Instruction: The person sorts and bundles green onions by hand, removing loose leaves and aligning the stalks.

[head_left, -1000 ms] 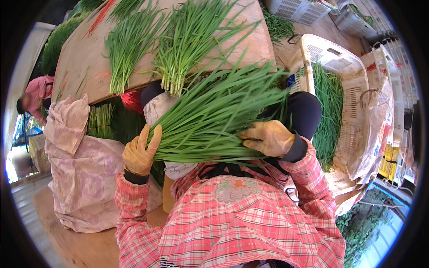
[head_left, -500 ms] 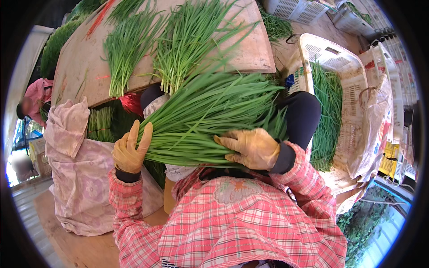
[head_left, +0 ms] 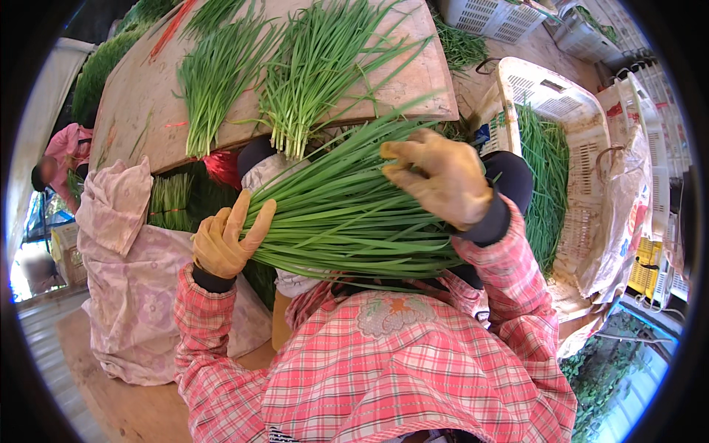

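Across my lap lies a big bunch of long, flat green garlic chives [head_left: 347,214], its leaf tips fanning to the right. My left hand [head_left: 229,236], in a tan glove, grips the bunch at its left end; two fingers lie spread over the top and the stem ends are hidden by the hand. Above the leafy part hovers my right hand [head_left: 443,177], gloved too, its fingers bent with a gap between thumb and fingertips. Two piles of chives, a larger one [head_left: 306,88] and a smaller one [head_left: 214,88], rest on the wooden board [head_left: 413,88] ahead.
On the right stands a white plastic crate [head_left: 591,177] holding loose chives [head_left: 543,192]. Tied chives [head_left: 170,201] sit beside a pale flowered cloth [head_left: 140,303] on the left. Red ties [head_left: 168,33] lie on the board. Another person [head_left: 66,159] is at the far left.
My right hand has lifted off the lower leaves and moved up and slightly right. My left hand keeps its grip and has shifted slightly right; the leaves are spread somewhat differently.
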A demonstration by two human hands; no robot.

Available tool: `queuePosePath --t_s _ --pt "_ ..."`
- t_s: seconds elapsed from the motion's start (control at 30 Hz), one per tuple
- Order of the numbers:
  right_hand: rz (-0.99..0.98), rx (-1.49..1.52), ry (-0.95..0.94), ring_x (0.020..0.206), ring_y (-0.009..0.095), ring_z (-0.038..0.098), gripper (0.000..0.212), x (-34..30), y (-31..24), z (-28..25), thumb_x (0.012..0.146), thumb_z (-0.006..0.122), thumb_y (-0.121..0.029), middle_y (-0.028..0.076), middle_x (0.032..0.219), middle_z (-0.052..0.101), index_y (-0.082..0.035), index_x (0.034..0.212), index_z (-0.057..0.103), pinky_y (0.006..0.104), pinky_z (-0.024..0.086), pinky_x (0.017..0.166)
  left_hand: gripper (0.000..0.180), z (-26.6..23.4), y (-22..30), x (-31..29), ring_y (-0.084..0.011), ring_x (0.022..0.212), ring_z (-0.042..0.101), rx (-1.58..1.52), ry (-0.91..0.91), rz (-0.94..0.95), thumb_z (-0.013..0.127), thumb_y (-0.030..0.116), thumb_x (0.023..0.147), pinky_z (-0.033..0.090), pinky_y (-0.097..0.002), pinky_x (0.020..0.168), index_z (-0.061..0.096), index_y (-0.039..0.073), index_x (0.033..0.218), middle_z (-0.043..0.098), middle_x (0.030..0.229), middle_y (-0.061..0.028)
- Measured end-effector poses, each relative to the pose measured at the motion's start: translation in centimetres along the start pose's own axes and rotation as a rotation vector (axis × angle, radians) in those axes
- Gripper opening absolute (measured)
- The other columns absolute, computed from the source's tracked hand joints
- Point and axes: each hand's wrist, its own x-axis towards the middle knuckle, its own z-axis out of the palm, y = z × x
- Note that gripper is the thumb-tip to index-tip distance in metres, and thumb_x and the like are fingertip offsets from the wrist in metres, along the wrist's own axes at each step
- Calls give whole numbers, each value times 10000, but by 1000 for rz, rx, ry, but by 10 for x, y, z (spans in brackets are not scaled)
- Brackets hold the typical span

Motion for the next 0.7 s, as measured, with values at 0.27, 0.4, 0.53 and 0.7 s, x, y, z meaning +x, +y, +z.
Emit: queuePosePath --t_s 0.27,0.4,0.53,0.7 --pt "114 417 -21 649 318 595 211 22 1 59 762 649 -248 133 683 611 -72 877 667 383 474 614 457 0 -3 5 -137 691 514 -12 35 44 536 35 787 410 -242 567 538 243 1194 595 1054 -48" --pt "-11 229 -16 642 161 590 144 13 3 54 776 652 -72 137 772 630 -13 907 664 280 462 586 494 -6 1 4 -155 753 523 -150 -39 19 582 100 685 415 -259 586 548 210 1165 549 1148 -81" --pt "423 692 -49 543 59 479 182 6 1 60 794 656 -91 46 678 590 12 943 640 201 383 502 474 -5 -3 12 -139 711 499 -113 -9 73 550 113 712 414 -244 595 557 233 1170 576 1082 -66" --pt "676 989 -164 499 44 398 193 9 5 41 851 584 -131 15 617 543 25 955 629 191 271 447 508 -3 -6 19 -127 662 470 -46 83 124 538 101 703 401 -233 581 552 256 1186 582 1051 -52"
